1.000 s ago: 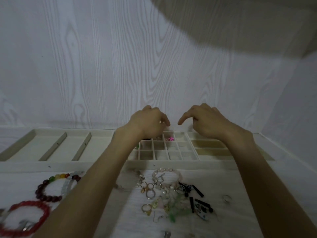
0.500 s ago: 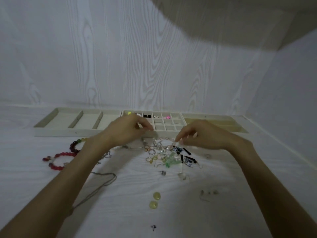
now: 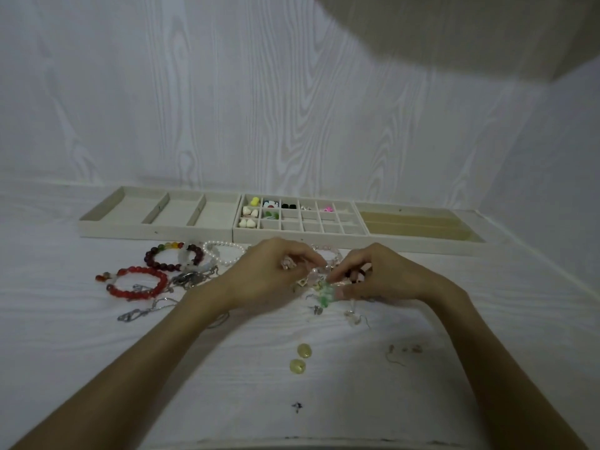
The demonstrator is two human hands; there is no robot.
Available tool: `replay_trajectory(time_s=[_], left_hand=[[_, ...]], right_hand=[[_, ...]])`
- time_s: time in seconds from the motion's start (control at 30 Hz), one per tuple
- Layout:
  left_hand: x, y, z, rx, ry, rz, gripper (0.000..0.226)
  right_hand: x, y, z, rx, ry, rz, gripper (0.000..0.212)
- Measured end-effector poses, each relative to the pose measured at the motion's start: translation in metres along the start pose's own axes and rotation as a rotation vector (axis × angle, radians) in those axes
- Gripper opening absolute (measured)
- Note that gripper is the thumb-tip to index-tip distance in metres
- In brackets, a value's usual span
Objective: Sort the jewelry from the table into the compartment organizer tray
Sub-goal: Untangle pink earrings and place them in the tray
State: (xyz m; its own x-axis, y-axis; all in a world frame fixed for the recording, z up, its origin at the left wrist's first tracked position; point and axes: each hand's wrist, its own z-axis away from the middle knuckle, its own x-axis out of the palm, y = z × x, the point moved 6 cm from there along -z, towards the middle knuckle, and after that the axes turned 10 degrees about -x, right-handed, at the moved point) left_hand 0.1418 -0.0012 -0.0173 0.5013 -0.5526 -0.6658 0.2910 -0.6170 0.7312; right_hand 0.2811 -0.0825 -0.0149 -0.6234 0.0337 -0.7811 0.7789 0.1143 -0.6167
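Note:
The beige compartment organizer tray (image 3: 300, 238) lies along the back wall; its small middle cells hold yellow, white, green, black and pink pieces. In front of it a tangled pile of small jewelry (image 3: 325, 295) lies on the white table. My left hand (image 3: 269, 276) hovers over the pile's left side, its curled fingers pinching a pale beaded strand (image 3: 314, 271). My right hand (image 3: 381, 276) curls into the pile's right side beside a green piece; blur hides whether it holds anything.
A red bead bracelet (image 3: 139, 284), a dark multicolour bracelet (image 3: 162, 258), a pearl bracelet (image 3: 224, 251) and a silver chain (image 3: 133, 315) lie to the left. Two yellow discs (image 3: 302, 357), ear hooks (image 3: 402, 352) and a dark charm (image 3: 297, 406) lie nearer me.
Both hands came back from over the tray's small cells and dropped onto the jewelry pile. The camera tilted, so more of the table shows.

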Motion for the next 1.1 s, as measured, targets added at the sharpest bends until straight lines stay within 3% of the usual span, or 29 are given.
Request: replay_trajectory(time_s=[0.3,0.47,0.67,0.8,0.93,1.1], left_hand=[[0.010,-0.010,0.003,-0.077,0.021,-0.126,0.016],[0.005,-0.016,0.000,-0.134,0.109,-0.171,0.014],[0.001,-0.018,0.000,-0.137,0.096,-0.155,0.016],[-0.002,-0.015,-0.003,-0.086,0.118,-0.002,0.023],[0.003,-0.001,-0.001,-0.033,-0.034,0.206,0.039],[-0.012,0.004,0.000,-0.020,0.021,0.244,0.016]], right_hand=[[0.003,0.004,-0.006,-0.039,0.245,-0.020,0.012],[0.004,0.004,-0.003,-0.037,0.149,0.048,0.013],[0.002,0.005,-0.003,-0.052,0.144,0.108,0.005],[-0.005,0.001,-0.001,-0.045,0.188,-0.030,0.004],[-0.005,-0.011,-0.001,-0.037,0.187,-0.322,0.011],[-0.013,-0.023,-0.003,-0.069,0.247,-0.363,0.011]])
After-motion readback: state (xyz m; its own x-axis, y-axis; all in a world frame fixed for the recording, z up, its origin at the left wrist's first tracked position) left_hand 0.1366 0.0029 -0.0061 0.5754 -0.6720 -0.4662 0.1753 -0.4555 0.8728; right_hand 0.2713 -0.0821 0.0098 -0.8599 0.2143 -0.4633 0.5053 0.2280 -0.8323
